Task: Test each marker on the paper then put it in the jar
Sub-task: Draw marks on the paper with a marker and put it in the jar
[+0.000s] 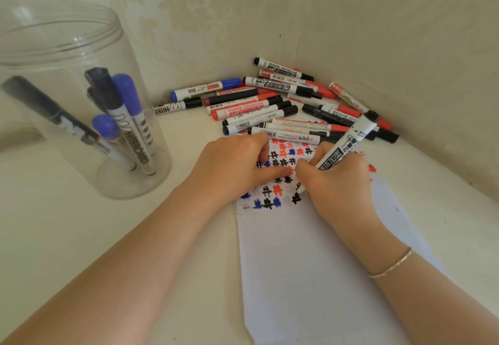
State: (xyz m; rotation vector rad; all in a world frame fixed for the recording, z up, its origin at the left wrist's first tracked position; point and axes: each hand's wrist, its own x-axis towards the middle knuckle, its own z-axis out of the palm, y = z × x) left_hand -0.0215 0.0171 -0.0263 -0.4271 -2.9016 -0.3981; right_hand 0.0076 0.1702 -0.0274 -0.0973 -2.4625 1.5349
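A pale wall (351, 7) with a faint floral pattern is seen behind a cream tabletop (81, 236). A thin silver bracelet (391, 265) is worn on the wrist at right.

— What surrounds the scene?
— A cream tabletop (67, 236) fills the foreground, running back into a corner.
— And behind it?
— Pale wallpaper (189, 7) with a faint floral pattern covers both walls, which meet at a vertical seam (298, 45). Soft, even light falls across the surfaces.
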